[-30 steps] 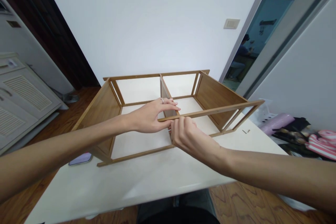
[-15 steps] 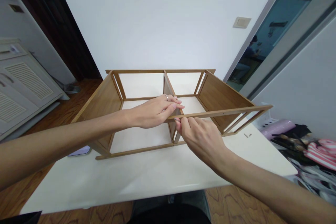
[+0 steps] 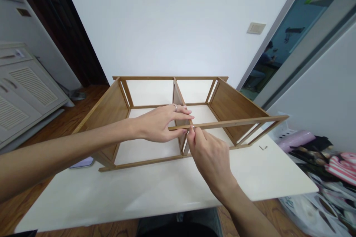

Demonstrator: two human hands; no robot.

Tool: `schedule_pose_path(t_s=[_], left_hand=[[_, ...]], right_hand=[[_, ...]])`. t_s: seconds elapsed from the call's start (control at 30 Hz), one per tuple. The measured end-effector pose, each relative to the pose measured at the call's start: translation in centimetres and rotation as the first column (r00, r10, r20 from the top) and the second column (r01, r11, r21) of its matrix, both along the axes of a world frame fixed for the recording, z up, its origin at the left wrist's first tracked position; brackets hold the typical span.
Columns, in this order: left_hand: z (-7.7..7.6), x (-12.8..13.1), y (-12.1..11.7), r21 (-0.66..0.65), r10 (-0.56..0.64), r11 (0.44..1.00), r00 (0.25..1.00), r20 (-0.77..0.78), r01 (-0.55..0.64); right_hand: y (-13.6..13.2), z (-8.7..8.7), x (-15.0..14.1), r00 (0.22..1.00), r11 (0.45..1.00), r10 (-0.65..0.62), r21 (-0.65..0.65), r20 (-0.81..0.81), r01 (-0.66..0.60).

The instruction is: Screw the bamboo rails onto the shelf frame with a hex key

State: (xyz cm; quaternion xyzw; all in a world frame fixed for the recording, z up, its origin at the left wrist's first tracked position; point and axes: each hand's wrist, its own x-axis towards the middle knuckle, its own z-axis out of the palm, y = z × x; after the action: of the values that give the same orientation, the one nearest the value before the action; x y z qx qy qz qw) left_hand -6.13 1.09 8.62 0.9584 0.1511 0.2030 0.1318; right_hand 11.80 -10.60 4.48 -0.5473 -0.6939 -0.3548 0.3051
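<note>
A person's two hands meet at the middle of a wooden rack (image 3: 236, 100), which lies on its side on a white table (image 3: 133, 193) directly beneath the fingers. The left hand (image 3: 160, 123) keeps a loose hold, its long fingers stretched over the top of the middle board (image 3: 177, 100) and its thumb apart from them, against the front rail (image 3: 222, 123). Just beside that thumb, the right hand (image 3: 210, 152) is curled tight, thumb and forefinger pinched close at the near side of the rail; whether something small sits between them cannot be told.

The rack appears stiff in its broad boards but slender in its rails, probably fairly light for its size, though awkwardly long. The smooth finish looks slightly slippery to dry fingers, and the joint under the fingertips is likely the weaker kind of spot, prone to give if pulled sideways. For lifting, the sounder holds look to be the two end boards, well apart from the fingers on either side; for steadying, the middle board beneath the left fingers seems a fair choice. Off beyond the right hand, small thin pieces (image 3: 263, 148) lie on the table, too tiny to identify.
</note>
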Motion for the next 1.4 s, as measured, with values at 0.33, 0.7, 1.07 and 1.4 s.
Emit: schedule_pose_path(t_s=[0.33,0.7,1.07,1.4], left_hand=[[-0.2,0.0,0.0,0.002,0.016,1.000,1.000,0.005,-0.016],[-0.1,0.0,0.0,-0.011,0.016,1.000,1.000,0.015,-0.016],[0.0,0.0,-0.1,-0.010,0.026,1.000,1.000,-0.002,-0.026],[0.0,0.1,-0.2,-0.014,0.025,1.000,1.000,0.004,-0.025]], right_hand=[[-0.1,-1.7,-1.1,-0.021,0.824,-0.074,-0.049,-0.997,-0.564],[-0.1,-3.3,-3.2,-0.565,0.710,-0.107,0.335,-0.818,-0.619],[0.1,-5.7,3.4,0.695,0.977,0.158,0.009,-0.701,-0.213],[0.0,-2.0,4.1,0.984,0.989,0.144,-0.037,0.102,-0.140]])
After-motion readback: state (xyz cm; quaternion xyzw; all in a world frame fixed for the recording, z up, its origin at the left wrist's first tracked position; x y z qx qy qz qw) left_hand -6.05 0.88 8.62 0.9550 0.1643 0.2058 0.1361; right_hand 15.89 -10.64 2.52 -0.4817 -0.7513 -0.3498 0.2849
